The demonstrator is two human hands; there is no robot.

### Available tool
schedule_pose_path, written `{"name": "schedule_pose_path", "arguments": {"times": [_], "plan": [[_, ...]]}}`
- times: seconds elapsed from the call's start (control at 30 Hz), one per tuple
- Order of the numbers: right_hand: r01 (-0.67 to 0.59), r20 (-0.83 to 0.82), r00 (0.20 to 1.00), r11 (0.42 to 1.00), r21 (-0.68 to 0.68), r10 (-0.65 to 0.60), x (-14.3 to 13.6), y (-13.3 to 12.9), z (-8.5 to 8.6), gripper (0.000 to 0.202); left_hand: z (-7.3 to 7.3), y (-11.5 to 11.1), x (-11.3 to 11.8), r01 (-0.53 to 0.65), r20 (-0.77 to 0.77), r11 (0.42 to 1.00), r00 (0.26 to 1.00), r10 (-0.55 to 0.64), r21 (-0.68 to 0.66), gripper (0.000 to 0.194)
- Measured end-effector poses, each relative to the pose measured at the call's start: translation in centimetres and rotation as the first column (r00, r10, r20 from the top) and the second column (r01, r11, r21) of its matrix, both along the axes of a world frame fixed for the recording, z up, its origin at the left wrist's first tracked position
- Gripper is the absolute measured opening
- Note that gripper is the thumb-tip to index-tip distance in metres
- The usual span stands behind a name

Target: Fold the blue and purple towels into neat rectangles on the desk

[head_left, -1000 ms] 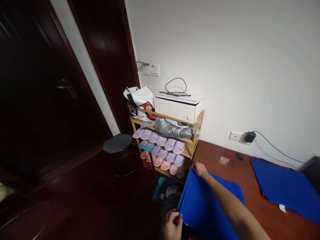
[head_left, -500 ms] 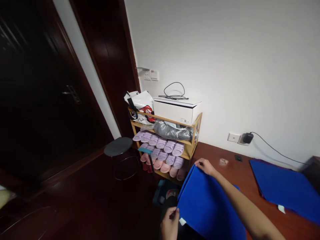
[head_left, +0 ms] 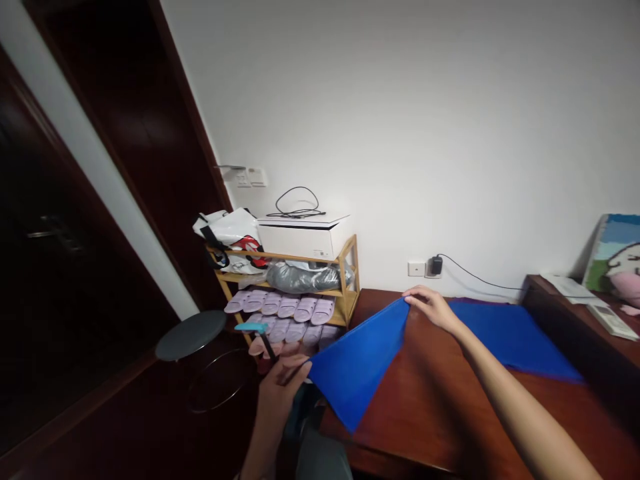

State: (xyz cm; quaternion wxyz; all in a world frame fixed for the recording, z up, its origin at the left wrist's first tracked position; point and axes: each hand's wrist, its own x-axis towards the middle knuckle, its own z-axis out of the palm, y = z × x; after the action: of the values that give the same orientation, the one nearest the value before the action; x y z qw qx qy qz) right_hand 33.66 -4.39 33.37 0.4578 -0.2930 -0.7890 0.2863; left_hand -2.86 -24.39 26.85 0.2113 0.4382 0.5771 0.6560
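A piece of blue cloth [head_left: 363,363] hangs between my two hands over the edge of the brown table [head_left: 425,427]. My left hand [head_left: 284,380] pinches its left corner. At the upper right corner, my right hand [head_left: 430,307] grips the cloth between thumb and fingers. The upper edge runs taut between the hands, and the lower part hangs to a point. Another blue cloth [head_left: 515,340] lies flat on the table, to the right of my right hand and partly behind my forearm.
Left of the table stands a wooden rack [head_left: 353,267] with lilac slippers [head_left: 287,307], a white box [head_left: 295,239] and a printed bag [head_left: 235,233]. A round stool [head_left: 193,333] is farther left. A plugged-in charger [head_left: 437,265] trails a cable along the wall. A raised ledge [head_left: 560,307] bounds the table's right.
Both hands have lifted the blue cloth, and its top edge is now stretched between them. The view has swung right, bringing the ledge with a picture into sight.
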Motion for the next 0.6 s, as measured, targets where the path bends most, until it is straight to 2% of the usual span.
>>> {"name": "schedule_pose_path", "arguments": {"times": [0.13, 0.2, 0.27, 0.4, 0.5, 0.6], "plan": [[0.117, -0.108, 0.988, 0.993, 0.018, -0.114, 4.1, -2.8, 2.0, 0.039, 5.8, 1.0, 1.4, 0.072, -0.038, 0.996, 0.997, -0.070, 0.055, 0.042], [0.172, -0.137, 0.976, 0.985, 0.010, -0.169, 6.2, -4.1, 2.5, 0.039, 7.8, 1.5, 2.4, 0.169, -0.044, 0.985, 0.985, -0.168, 0.036, 0.041], [0.239, -0.157, 0.959, 0.971, -0.004, -0.237, 8.3, -5.4, 2.8, 0.040, 9.3, 1.9, 3.7, 0.277, -0.054, 0.961, 0.960, -0.276, 0.000, 0.038], [0.347, -0.196, 0.913, 0.934, -0.089, -0.358, 12.3, -7.6, 3.4, 0.045, 10.7, 2.2, 7.2, 0.377, -0.061, 0.926, 0.924, -0.377, -0.005, 0.037], [0.407, -0.233, 0.873, 0.903, -0.136, -0.429, 15.4, -9.3, 3.7, 0.050, 11.0, 1.9, 10.8, 0.474, -0.073, 0.880, 0.877, -0.475, -0.026, 0.035], [0.524, -0.253, 0.806, 0.844, -0.113, -0.535, 18.5, -11.2, 4.0, 0.051, 11.0, 0.9, 14.8, 0.570, -0.075, 0.820, 0.817, -0.572, -0.053, 0.030]]}}
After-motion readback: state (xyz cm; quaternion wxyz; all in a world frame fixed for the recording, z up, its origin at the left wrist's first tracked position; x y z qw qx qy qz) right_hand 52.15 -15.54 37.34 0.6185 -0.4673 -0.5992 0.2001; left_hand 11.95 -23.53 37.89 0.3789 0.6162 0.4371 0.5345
